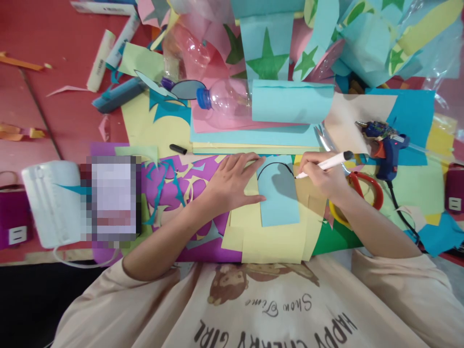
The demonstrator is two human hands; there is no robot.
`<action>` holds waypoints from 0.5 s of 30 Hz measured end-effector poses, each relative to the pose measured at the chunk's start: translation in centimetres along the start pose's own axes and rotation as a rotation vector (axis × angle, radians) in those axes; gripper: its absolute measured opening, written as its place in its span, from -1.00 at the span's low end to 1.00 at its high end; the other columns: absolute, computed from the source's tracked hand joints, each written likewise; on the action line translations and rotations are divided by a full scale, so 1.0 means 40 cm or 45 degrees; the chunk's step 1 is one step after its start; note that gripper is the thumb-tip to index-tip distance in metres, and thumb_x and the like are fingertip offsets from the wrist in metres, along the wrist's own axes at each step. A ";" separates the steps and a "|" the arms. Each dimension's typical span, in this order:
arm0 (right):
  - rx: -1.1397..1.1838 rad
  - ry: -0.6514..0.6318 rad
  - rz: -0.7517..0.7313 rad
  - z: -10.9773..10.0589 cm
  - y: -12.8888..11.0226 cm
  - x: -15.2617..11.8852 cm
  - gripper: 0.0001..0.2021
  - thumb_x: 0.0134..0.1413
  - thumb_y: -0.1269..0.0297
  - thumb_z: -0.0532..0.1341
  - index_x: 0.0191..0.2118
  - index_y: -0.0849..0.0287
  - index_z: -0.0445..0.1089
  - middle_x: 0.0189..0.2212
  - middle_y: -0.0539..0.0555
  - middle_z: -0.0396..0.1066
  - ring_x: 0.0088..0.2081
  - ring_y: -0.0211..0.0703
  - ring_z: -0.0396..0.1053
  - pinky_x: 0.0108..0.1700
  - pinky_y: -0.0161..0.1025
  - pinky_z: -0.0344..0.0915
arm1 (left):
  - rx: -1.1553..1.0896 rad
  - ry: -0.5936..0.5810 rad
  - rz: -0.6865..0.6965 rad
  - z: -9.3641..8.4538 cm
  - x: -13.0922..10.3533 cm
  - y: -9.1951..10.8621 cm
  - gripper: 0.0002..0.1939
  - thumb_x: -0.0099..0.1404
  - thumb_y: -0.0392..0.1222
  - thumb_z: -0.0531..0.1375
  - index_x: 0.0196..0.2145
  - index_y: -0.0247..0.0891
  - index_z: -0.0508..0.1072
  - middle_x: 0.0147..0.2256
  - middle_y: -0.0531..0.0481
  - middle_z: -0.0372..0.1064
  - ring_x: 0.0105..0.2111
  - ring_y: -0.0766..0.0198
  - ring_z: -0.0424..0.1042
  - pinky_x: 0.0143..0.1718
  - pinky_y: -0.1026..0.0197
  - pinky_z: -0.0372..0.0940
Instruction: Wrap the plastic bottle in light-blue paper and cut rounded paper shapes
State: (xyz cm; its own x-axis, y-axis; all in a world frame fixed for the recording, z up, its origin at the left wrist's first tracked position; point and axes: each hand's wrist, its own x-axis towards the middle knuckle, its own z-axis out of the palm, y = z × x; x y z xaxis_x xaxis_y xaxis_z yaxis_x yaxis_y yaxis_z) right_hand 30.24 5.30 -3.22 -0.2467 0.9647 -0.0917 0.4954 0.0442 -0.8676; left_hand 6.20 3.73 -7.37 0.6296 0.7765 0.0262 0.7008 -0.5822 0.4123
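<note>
A light blue paper piece (279, 203) lies on pale yellow sheets (275, 241) in front of me, with a black arc drawn across its upper part. My right hand (321, 176) grips a white marker (331, 162), its tip down at the arc's right end by the paper's edge. Fingers spread, my left hand (237, 181) rests flat at the left edge of the blue piece. The black marker cap (178, 149) lies up and left of that hand.
Beyond the hands lies a plastic bottle (228, 98) partly wrapped in light blue paper. Scissors (373, 188) and a blue glue gun (389, 154) with a cord are at the right. Purple paper with scraps (206, 241), a blurred-out screen (114, 198) and a white device (54, 203) are left.
</note>
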 end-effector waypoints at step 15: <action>0.241 0.201 -0.134 0.013 0.026 0.003 -0.76 0.13 0.18 0.18 -0.51 0.13 0.37 -0.70 -0.11 0.16 -0.65 -0.36 0.05 -0.59 -0.32 -0.02 | -0.085 0.254 -0.213 -0.122 -0.015 -0.082 -0.75 0.26 -0.35 0.05 -0.18 -0.27 0.49 -0.16 -0.09 0.51 -0.13 0.16 0.45 -0.06 0.09 0.34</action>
State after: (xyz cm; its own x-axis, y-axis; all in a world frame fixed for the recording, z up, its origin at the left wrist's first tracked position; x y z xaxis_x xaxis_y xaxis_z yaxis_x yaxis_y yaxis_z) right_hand 30.27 5.33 -4.37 -0.1481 0.9866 0.0687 0.3059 0.1117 -0.9455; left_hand 1.87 6.34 -4.30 0.4237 0.8965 0.1294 0.7616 -0.4299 0.4850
